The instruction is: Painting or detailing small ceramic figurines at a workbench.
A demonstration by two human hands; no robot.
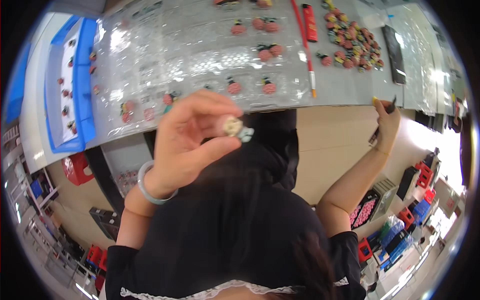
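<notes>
My left hand [187, 137] is raised in front of the table edge, thumb and fingers closed on a small figurine [233, 127]. The cream and pale mint-green end of this piece sticks out past my fingertips; the rest is hidden by them. My right hand [387, 122] is at the table's edge on the right, its fingers closed around a slim dark tool [393, 104]. The tool's dark tip points up and its other end shows below the hand; its exact kind cannot be made out. A yellow spot shows at a fingertip there.
Clear plastic trays [195, 55] with several pink figurines [234, 86] cover the table. A pile of figurines [352, 42] lies at the right, beside a red stick [308, 55], a red tube [310, 22] and a dark flat object [394, 55]. A blue bin [84, 85] stands left.
</notes>
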